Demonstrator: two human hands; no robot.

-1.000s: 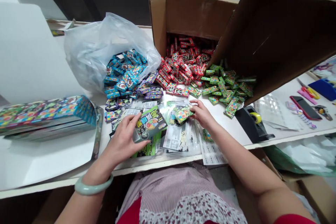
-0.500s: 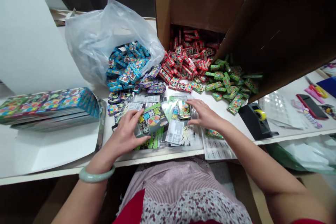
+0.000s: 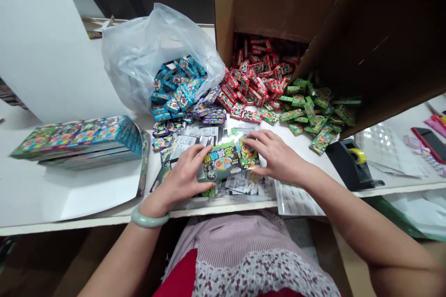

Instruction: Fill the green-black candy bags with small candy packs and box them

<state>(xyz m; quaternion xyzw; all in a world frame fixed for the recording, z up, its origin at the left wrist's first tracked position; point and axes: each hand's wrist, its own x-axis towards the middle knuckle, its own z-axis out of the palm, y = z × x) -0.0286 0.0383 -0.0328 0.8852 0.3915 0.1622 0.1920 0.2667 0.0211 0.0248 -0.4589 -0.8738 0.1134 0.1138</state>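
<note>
My left hand (image 3: 183,177) grips a green printed card pack (image 3: 219,167) at its left edge, over a pile of clear sleeves and printed cards (image 3: 240,184) on the white table (image 3: 87,195). My right hand (image 3: 277,155) pinches a small green packet (image 3: 249,158) right beside the card pack, so that the two touch. A pale green bangle sits on my left wrist.
Behind the hands lie blue packets (image 3: 177,90) spilling from a clear plastic bag (image 3: 146,55), red packets (image 3: 254,79) in an open cardboard box (image 3: 278,4), and green packets (image 3: 310,111). A stack of printed cards (image 3: 80,141) lies left. A black tape dispenser (image 3: 351,164) stands right.
My right hand brought the small green packet left and nearer, up against the card pack in my left hand. The camera view shifted slightly.
</note>
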